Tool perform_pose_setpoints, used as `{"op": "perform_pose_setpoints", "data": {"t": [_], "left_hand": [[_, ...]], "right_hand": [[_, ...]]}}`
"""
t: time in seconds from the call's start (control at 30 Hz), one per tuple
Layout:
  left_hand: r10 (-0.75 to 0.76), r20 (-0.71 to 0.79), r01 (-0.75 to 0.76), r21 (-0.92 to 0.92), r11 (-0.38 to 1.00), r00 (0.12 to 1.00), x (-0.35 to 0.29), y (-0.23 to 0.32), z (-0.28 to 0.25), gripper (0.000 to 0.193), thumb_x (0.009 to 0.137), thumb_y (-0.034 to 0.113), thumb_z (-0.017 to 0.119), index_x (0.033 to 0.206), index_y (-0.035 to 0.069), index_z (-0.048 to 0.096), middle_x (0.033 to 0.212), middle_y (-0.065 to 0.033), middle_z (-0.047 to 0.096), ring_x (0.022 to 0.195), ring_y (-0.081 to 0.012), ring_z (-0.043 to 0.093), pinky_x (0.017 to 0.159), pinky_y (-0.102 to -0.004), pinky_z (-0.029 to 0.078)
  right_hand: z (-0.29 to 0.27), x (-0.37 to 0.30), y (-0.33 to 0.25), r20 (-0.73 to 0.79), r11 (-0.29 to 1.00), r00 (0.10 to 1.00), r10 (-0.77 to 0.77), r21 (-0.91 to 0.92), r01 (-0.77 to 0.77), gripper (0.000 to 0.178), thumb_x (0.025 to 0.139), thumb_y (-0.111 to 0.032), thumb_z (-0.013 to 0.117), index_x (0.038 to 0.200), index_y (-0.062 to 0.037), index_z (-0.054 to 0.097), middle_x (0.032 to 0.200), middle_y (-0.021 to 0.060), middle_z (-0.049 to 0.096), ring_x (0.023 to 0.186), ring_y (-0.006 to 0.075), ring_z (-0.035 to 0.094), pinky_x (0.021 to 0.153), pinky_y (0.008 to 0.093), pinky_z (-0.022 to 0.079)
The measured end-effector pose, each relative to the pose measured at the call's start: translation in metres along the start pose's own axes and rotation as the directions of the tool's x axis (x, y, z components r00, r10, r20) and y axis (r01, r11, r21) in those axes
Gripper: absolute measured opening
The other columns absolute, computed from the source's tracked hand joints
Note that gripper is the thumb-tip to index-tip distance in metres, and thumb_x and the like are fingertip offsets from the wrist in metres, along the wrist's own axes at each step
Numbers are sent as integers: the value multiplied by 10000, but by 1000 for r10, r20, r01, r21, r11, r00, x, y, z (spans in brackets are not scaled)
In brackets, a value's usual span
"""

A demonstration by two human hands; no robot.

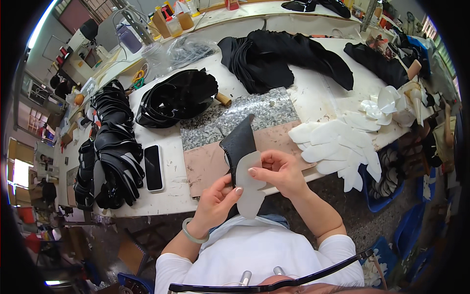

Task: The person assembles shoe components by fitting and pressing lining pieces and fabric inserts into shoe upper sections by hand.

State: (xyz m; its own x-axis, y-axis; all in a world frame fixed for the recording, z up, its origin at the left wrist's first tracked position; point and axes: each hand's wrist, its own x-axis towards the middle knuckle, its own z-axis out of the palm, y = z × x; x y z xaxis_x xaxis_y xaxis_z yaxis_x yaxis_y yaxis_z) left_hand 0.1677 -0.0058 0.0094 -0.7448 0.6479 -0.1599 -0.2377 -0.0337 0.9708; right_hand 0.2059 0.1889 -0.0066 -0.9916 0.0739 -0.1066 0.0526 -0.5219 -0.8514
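Note:
Between my two hands is a pale, wavy-edged liner piece [249, 188], held over a black leather shoe-upper piece [240, 141]. My left hand [215, 200] pinches the lower left edge, thumb on the pale piece and fingers at the black one. With its thumb on the upper right side of the pale piece, my right hand [281, 172] grips from the other side; its fingers are partly hidden behind. The black piece points up and away from me, above a pinkish board [205, 169]. Where the two pieces overlap, the black one is covered.
A grey speckled stone slab [245, 111] lies behind the board. Stacked black pieces [115, 142] and a phone [153, 168] lie left. More black leather [264, 59] is at the back. Pale liner pieces [338, 147] overhang the right table edge, near a blue basket [387, 191].

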Motion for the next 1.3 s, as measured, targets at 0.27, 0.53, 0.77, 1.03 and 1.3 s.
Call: {"op": "perform_pose_setpoints", "data": {"t": [0.27, 0.53, 0.77, 1.03, 1.3], "left_hand": [[-2, 86, 5, -41, 999, 996, 9, 3, -7, 298, 932, 66, 578, 1185, -74, 503, 946, -75, 656, 814, -57, 583, 695, -177, 458], [31, -113, -61, -265, 962, 993, 33, 7, -3, 200, 849, 34, 677, 1016, -45, 602, 932, -99, 673, 830, -124, 643, 728, -227, 518], [111, -133, -157, -412, 897, 985, 37, -2, -2, 195, 906, -8, 558, 1100, -26, 552, 1066, -134, 642, 958, -187, 639, 863, -314, 513], [390, -194, -397, -1, 918, 900, 38, -24, -6, 266, 885, -56, 570, 1147, -24, 533, 1082, -111, 635, 974, -160, 619, 871, -284, 505], [300, -210, -312, -27, 950, 931, 40, -18, -8, 259, 907, 9, 589, 1162, -17, 554, 1087, -108, 636, 963, -155, 624, 823, -257, 520]], "right_hand": [[9, 5, -1, -69, 962, 965, -255, -115, 246, 492, 781, 18, 720, 1191, 0, 451, 1004, 83, 618, 867, 119, 621, 753, 256, 526], [2, -7, -21, 43, 617, 884, -466, -700, 360, 440, 795, -185, 761, 1122, -5, 527, 910, 73, 626, 753, 117, 618, 648, 236, 508], [21, -21, -3, -42, 743, 947, -319, -631, 223, 207, 840, -171, 686, 794, 10, 598, 612, 49, 575, 513, 103, 512, 493, 252, 434], [22, -11, 2, -35, 717, 956, -293, -669, 195, 189, 828, -156, 674, 788, 4, 582, 617, 72, 594, 517, 136, 564, 502, 271, 459], [13, 7, 13, -101, 787, 976, -191, -610, 91, 263, 792, -198, 749, 736, 3, 589, 601, 22, 588, 531, 51, 509, 469, 232, 403]]}}
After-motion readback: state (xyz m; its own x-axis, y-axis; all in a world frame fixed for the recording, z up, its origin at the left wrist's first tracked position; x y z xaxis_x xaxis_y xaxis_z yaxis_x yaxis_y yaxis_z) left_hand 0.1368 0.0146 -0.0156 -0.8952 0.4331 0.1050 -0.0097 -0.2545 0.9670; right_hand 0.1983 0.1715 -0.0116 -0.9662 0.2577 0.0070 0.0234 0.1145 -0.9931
